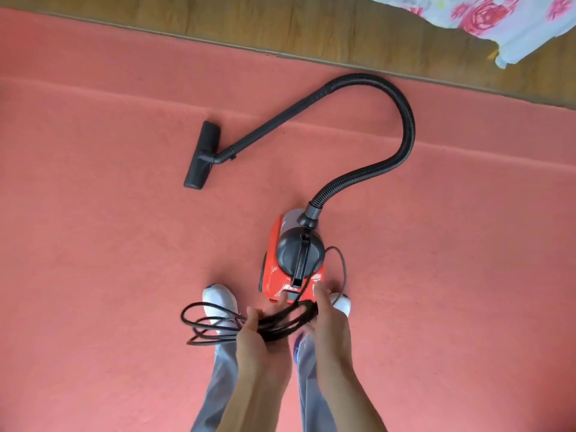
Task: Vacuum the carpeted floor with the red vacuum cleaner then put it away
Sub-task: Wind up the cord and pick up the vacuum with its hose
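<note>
A floral cloth (498,23) (pink on white) overlaps the wooden flooring (249,23).

The person wears loose light grey-blue cloth trousers (218,385), softly creased along both legs, with a small patch of stronger blue at the inner edge of the right leg. On the feet is rounded white footwear: the left foot's piece (218,302) has a greyish-blue band across the toe, and the right foot's piece (343,302) shows only as a white rounded tip. Whether these are socks or soft shoes cannot be told. Both forearms (349,385) are bare down to the lower edge of view, and the left grip (255,336) and right grip (328,321) are bare hands.
</note>
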